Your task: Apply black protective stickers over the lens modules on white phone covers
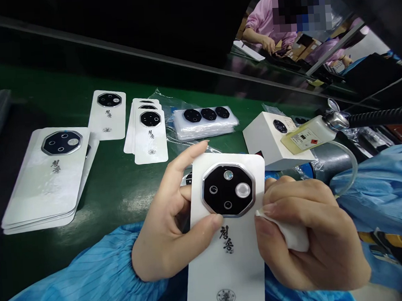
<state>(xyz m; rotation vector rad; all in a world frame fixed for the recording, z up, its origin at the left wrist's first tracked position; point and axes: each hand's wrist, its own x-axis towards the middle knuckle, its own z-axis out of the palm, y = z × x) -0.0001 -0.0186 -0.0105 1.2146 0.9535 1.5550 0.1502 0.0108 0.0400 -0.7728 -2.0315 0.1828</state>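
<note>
A white phone back cover (pixel 242 266) with a black octagonal camera panel (pixel 221 203) is held upright in front of me. My left hand (pixel 174 220) grips its left edge, the thumb on the front just below the panel and the other fingers partly hidden behind. Pinched in my right hand (pixel 311 225) is a folded white wiping cloth (pixel 293 233), its tip against the cover's right edge beside the panel. Black lettering and a round emblem mark the cover below the panel.
At left lies a stack of similar covers (pixel 49 187), with a single cover (pixel 107 124) and a fanned group (pixel 151 144) farther back. Clear trays (pixel 206 127) hold several camera panels. A white box (pixel 265 139) and a bottle of yellowish liquid (pixel 309 137) stand right. Co-workers sit beyond.
</note>
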